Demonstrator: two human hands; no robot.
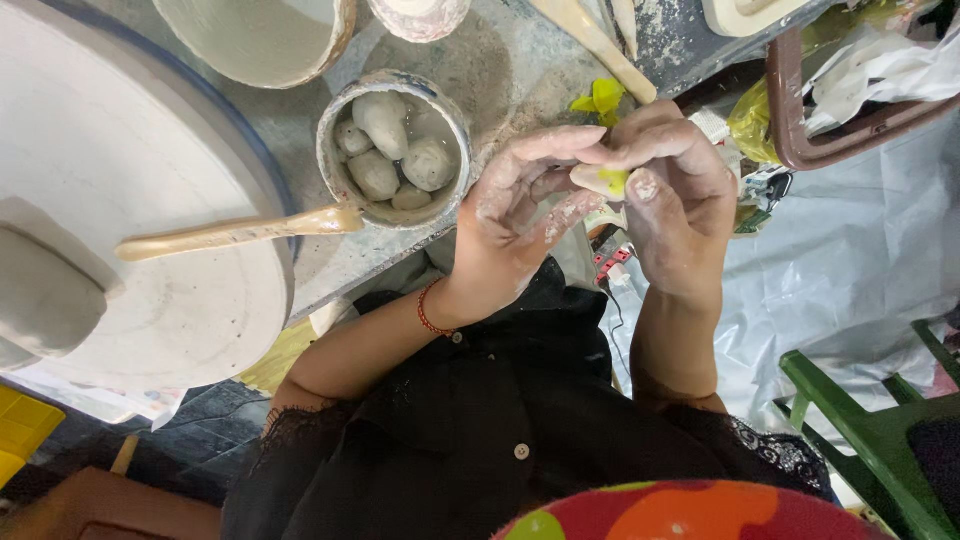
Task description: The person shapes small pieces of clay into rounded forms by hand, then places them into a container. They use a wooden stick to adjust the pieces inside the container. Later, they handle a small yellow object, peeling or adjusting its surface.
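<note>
Pinching a small pale clay piece (598,180) mid-frame, we've got both grips closed on it, left hand (515,215) and right hand (675,195), with the pot of clay lumps (393,150) just left.

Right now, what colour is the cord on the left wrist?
Red: a thin cord bracelet around the left hand's wrist, clearest in the head view.

A grey, dust-caked counter (500,80) fills the far side. Pale plastic sheeting (840,270) covers the right. A green chair (870,430) stands near right. Dark tiled floor (190,440) shows near left, beside a yellow crate (20,425).
</note>
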